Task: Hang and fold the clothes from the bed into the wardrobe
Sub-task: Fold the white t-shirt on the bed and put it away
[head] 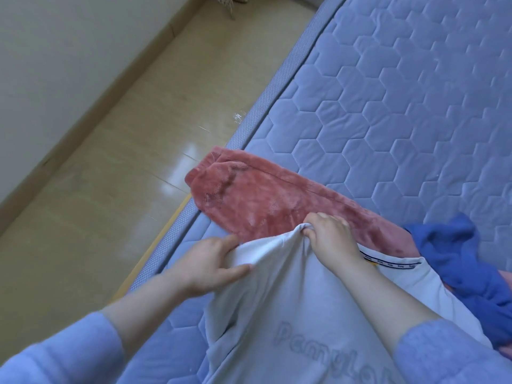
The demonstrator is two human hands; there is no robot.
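Our right hand [329, 236] bunches an edge of the white top [291, 314] in curled fingers, and our left hand [210, 264] pinches it just beside. The top trails from the grip toward us on the mattress [401, 106]. It looks soft, light and limp, so we'd hold it at the seams.

A glossy floor of pale beige tiles [116, 151] ran diagonally through the left half of the view, catching bright white reflections near its middle, and it met a plain off-white wall [55, 51] along a tan skirting board [91, 112] that carried a small dark mark low on its length. A small crumpled scrap of clear plastic [238, 116] lay on the tiles, well apart from the skirting board. At the top edge, mostly cut off, stood a white piece of dotted fabric [221, 1] above a thin pale leg that touched the floor; what it was could not be told.
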